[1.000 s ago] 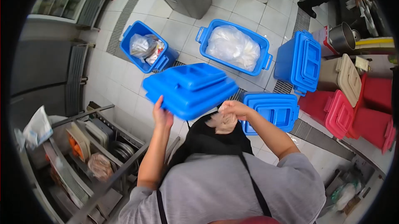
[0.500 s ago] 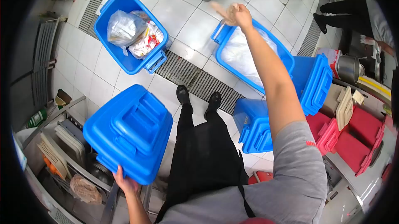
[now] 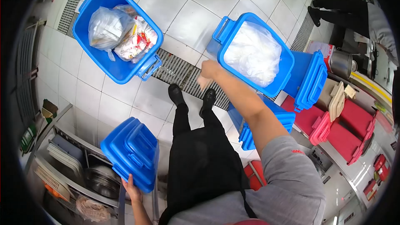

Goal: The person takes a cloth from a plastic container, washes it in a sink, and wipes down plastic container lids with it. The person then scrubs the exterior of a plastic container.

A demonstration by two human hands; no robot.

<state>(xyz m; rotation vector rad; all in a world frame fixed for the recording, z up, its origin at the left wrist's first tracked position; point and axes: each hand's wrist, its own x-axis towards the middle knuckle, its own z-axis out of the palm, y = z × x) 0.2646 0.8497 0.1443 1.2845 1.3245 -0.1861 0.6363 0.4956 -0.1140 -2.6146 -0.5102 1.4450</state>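
Observation:
My left hand (image 3: 132, 189) grips the lower edge of a blue plastic bin lid (image 3: 132, 150), held tilted at my left side. My right hand (image 3: 210, 70) is closed and slightly blurred, above the floor drain by the near left side of a blue bin (image 3: 287, 68). A small pale-brown, crumpled thing (image 3: 203, 83) hangs from its fingers; I cannot make out whether it is cloth or plastic. Inside that bin lies a mass of whitish translucent plastic (image 3: 254, 52). Another open blue bin (image 3: 125, 74) at upper left holds a tied clear bag (image 3: 107, 28) and red-and-white wrappers (image 3: 139, 41).
A slotted drain (image 3: 177, 68) crosses the tiled floor beyond my shoes. Lidded blue bins (image 3: 312, 81) and red bins (image 3: 346, 139) stand at right. A metal rack with pans (image 3: 102, 181) is at lower left. Another person's dark-trousered legs (image 3: 341, 12) show at upper right.
My right hand has come back from beyond the right-hand bin to its near left side, with the pale-brown thing. The lid in my left hand has dropped lower and tilted more upright.

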